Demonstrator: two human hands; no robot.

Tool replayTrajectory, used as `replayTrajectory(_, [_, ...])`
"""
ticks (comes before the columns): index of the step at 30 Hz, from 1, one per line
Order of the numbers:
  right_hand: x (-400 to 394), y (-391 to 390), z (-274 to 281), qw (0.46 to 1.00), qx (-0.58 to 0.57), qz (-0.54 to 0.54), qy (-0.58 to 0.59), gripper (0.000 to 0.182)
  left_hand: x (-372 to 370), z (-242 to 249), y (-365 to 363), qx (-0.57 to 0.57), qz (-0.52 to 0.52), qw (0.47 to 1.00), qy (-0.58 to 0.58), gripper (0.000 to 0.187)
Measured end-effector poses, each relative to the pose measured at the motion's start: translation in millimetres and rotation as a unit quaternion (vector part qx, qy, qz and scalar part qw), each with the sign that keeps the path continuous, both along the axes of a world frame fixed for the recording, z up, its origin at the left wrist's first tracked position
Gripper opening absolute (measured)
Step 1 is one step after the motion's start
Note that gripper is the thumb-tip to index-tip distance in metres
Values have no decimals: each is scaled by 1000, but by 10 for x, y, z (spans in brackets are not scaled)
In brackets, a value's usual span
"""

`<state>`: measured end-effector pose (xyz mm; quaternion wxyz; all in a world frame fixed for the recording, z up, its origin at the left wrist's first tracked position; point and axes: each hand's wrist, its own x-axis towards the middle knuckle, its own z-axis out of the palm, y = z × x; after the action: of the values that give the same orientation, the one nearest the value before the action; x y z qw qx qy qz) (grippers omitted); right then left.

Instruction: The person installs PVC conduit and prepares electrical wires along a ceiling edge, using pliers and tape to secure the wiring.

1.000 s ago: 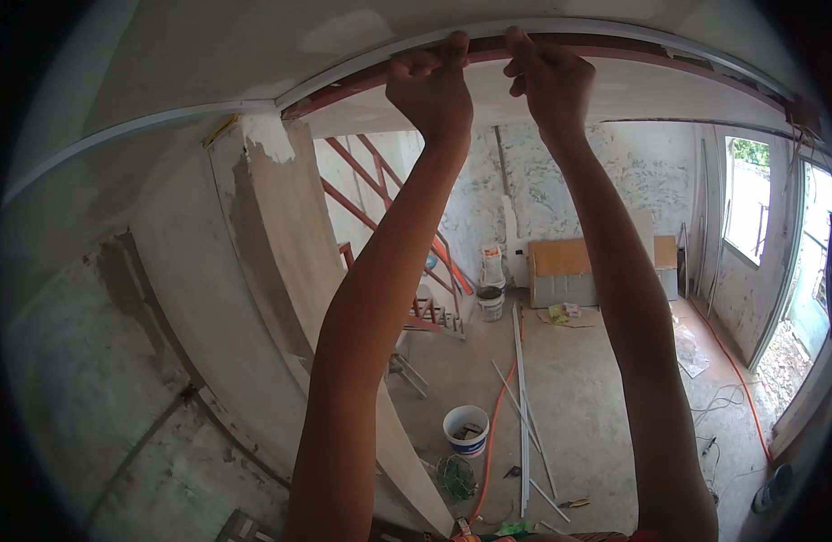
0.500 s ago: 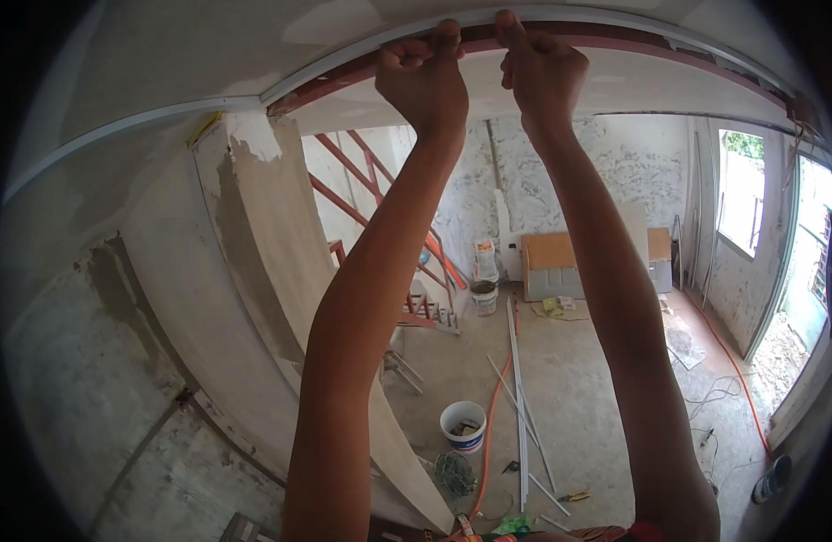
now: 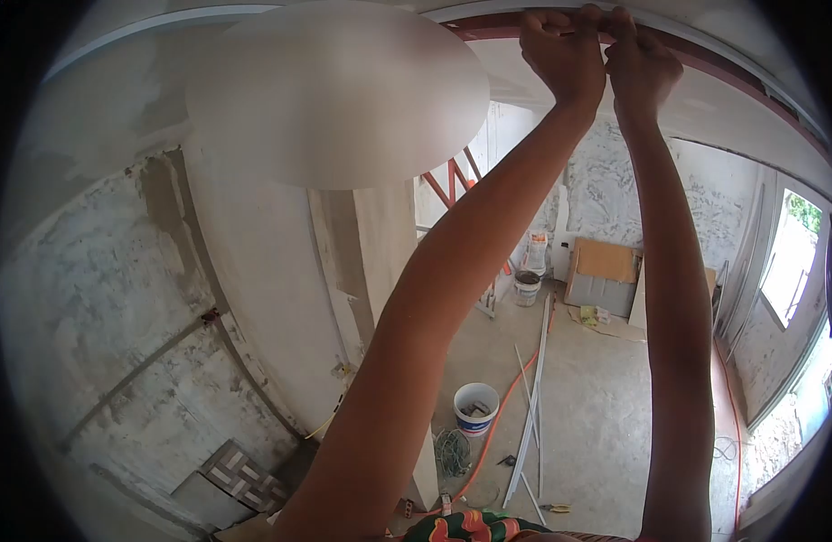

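Observation:
Both arms reach overhead to a white metal strip (image 3: 461, 11) along the ceiling edge, just above a red-brown steel beam (image 3: 488, 31). My left hand (image 3: 569, 61) has its fingers curled and its thumb pressed up against the strip. Close beside it on the right, my right hand (image 3: 642, 74) is closed the same way, thumb up at the strip. The two thumbs are almost together. The hands cover the part of the strip between the fingers.
Below, a white bucket (image 3: 476, 409) stands near an orange hose (image 3: 502, 411), long metal strips (image 3: 535, 406) and yellow-handled pliers (image 3: 555, 509). Cardboard (image 3: 607, 260) leans at the far wall. A wall column (image 3: 389, 244) rises at left. A blurred oval (image 3: 339, 95) hides the upper left.
Both hands have moved right along the strip and closer together. The view has turned left, showing more of the left wall. A blurred oval now covers the upper left.

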<state>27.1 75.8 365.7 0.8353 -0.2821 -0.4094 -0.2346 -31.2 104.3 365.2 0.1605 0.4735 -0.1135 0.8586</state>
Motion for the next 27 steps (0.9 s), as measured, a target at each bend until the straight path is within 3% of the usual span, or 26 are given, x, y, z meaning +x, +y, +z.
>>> replayTrajectory(4, [11,17,-35,1000,9,3,-26,35,35,5,218,-1,76,997,10,32])
replayTrajectory(5, [53,55,-40,998,22,29,-52,34,146,77,304,50,80,990,-102,28])
replayTrajectory(6, [141,148,-11,996,-1,19,-90,31,-97,-54,-83,-49,-207,976,37,25])
replayTrajectory(7, [-30,-16,-58,994,-12,41,-96,31,-123,-69,-134,-21,-246,968,43,26])
replayTrajectory(9, [-117,-125,-58,990,16,107,-96,35,-171,-37,18,-22,-9,998,64,26])
replayTrajectory(15, [-126,-101,-60,991,8,46,-122,37,-682,-54,558,50,-206,977,-22,14])
replayTrajectory(16, [-171,-102,-59,991,9,65,-114,37,-835,-80,627,-34,-197,979,-40,8])
replayTrajectory(22, [-431,-64,-88,989,1,100,-105,33,-1357,-89,872,-101,-241,964,-56,4])
replayTrajectory(25, [-629,39,-119,983,18,120,-138,30,-1436,-50,944,-107,-269,957,-24,20])
replayTrajectory(27, [-759,135,-108,977,-3,147,-152,28,-1467,-41,1025,-107,-290,951,1,13])
